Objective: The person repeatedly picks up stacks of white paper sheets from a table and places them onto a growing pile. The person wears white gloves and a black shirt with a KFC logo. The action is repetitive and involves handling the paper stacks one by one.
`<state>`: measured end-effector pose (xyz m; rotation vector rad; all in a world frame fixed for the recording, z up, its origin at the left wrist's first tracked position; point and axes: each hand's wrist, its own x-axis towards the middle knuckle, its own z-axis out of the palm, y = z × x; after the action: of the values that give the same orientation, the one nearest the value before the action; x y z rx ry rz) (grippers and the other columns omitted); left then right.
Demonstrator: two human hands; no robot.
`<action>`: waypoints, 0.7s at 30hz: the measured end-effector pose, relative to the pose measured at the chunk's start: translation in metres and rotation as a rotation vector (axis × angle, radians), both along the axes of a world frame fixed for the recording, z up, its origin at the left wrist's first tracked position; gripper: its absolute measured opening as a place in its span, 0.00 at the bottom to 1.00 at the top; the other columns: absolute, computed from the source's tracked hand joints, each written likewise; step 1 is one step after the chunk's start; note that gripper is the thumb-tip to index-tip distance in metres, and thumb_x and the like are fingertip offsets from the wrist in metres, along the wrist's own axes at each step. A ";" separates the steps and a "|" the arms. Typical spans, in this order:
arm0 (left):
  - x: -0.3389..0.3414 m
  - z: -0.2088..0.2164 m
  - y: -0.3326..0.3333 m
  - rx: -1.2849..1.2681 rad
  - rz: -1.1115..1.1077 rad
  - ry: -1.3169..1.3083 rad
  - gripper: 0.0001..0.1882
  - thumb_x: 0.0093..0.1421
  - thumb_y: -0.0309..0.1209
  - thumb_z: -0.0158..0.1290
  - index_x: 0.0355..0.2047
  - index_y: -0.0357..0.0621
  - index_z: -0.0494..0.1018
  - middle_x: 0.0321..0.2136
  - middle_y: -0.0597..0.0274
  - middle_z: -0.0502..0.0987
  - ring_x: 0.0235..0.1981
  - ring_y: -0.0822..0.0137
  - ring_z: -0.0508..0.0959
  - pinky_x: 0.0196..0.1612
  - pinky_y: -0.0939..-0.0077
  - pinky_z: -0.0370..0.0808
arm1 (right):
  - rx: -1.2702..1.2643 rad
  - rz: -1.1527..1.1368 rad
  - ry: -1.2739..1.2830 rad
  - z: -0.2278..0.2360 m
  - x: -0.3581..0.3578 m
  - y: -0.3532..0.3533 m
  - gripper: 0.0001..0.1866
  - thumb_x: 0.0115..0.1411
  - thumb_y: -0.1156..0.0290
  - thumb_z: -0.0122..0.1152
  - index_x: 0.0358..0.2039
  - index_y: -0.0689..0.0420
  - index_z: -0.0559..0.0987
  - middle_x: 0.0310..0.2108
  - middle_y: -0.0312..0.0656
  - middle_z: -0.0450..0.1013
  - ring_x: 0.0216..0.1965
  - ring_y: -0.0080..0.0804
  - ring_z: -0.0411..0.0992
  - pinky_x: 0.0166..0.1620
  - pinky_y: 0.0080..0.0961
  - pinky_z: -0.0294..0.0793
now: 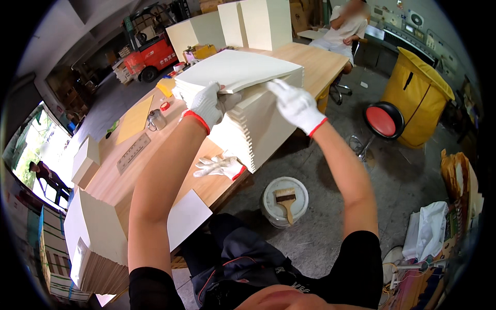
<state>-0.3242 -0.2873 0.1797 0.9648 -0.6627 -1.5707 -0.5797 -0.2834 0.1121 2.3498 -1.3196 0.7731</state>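
A tall stack of white board sheets (258,129) stands on the wooden table, its near left edge stepped and uneven. The top white sheets (243,67) are raised off the pile at the near side, leaving a narrow gap. My left hand (207,103), in a white knitted glove with a red cuff, is closed on their near left corner. At the stack's near right edge, my gloved right hand (299,107) has its forefinger stretched towards the gap; its other fingers are partly curled and slightly blurred. A spare pair of gloves (221,166) lies beside the stack's base.
A ruler (133,153), a glass jar (156,120) and red tape (165,106) lie on the table's left. A brush (285,202) rests on a lidded bucket (278,219) below. Right stand a red stool (381,121) and yellow bin (413,98); a person (343,26) sits behind.
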 end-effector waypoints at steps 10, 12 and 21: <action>0.159 -0.015 0.067 -0.137 -0.125 0.089 0.19 0.70 0.34 0.46 0.50 0.27 0.70 0.30 0.56 0.80 0.22 0.72 0.81 0.23 0.87 0.82 | 0.619 0.383 -0.976 0.023 0.040 0.065 0.31 0.69 0.44 0.43 0.53 0.60 0.74 0.35 0.41 0.80 0.17 0.24 0.70 0.20 0.21 0.68; 0.209 -0.036 0.113 -0.121 -0.145 0.075 0.21 0.69 0.34 0.49 0.55 0.30 0.67 0.27 0.61 0.79 0.19 0.74 0.80 0.22 0.88 0.81 | 1.179 0.629 -1.293 0.007 0.075 0.090 0.43 0.68 0.32 0.35 0.46 0.65 0.77 0.25 0.39 0.78 0.10 0.18 0.61 0.15 0.16 0.60; 0.311 -0.162 0.292 -0.038 0.390 -0.471 0.30 0.63 0.21 0.48 0.66 0.34 0.58 0.55 0.52 0.73 0.49 0.64 0.79 0.50 0.74 0.78 | 1.664 0.521 -0.907 -0.125 0.259 0.066 0.20 0.66 0.57 0.55 0.47 0.61 0.74 0.28 0.38 0.76 0.20 0.20 0.72 0.21 0.17 0.70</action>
<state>-0.0127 0.0046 0.0178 1.3612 -0.7660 -0.9904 -0.3212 -0.2179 -0.0131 3.9905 -2.2998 1.2371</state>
